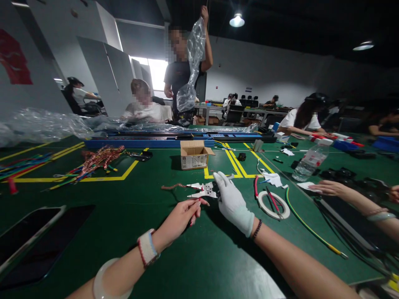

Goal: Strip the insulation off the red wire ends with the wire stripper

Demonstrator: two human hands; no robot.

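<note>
My right hand (234,204), in a white glove, grips a wire stripper (205,190) whose jaws point left and stand apart. My bare left hand (183,214) is closed, thumb against fingers, around a thin red wire (199,200) just below the jaws. Most of that wire is hidden by the fingers. A twisted bare copper strand (173,187) reaches left from beside the jaws; I cannot tell whether it belongs to the red wire. Behind the stripper stands an open cardboard box (193,160).
Copper-ended wires (101,162) lie at left, beyond two phone-like slabs (46,249). At right are a white tape roll (263,203), a green-yellow cable (307,226) and a water bottle (311,162). A co-worker's hand (335,189) reaches in from the right. Blue rails (149,143) cross behind.
</note>
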